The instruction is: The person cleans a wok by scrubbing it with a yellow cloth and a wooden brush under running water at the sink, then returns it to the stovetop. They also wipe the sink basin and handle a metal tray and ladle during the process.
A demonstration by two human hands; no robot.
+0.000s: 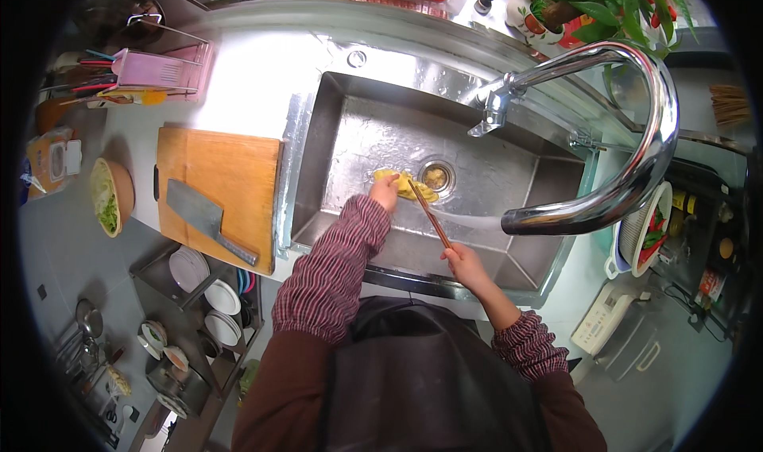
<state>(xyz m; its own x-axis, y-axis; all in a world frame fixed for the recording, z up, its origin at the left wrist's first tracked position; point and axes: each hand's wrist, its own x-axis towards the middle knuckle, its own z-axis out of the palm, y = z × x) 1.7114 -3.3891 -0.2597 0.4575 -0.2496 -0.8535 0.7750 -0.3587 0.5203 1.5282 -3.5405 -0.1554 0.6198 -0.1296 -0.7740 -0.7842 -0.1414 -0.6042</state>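
My left hand [384, 193] grips one end of a wet, crumpled yellow cloth [422, 191] near the bottom of the stainless steel sink [381, 118]. In my right hand [466, 266] is a pair of brown wooden chopsticks [434, 221]. Their far tips reach the cloth. Beside it, the round drain [437, 175] has yellowish bits in its strainer. A stream of water [471, 218] runs from the chrome faucet [653, 136] and lands close to the chopsticks.
Left of the sink, a cleaver [197, 206] rests on a wooden cutting board [238, 178]. Beyond it stands a bowl of chopped greens [108, 199]. A colander with red and green peppers [650, 231] is on the right. A potted plant [602, 11] stands behind the faucet.
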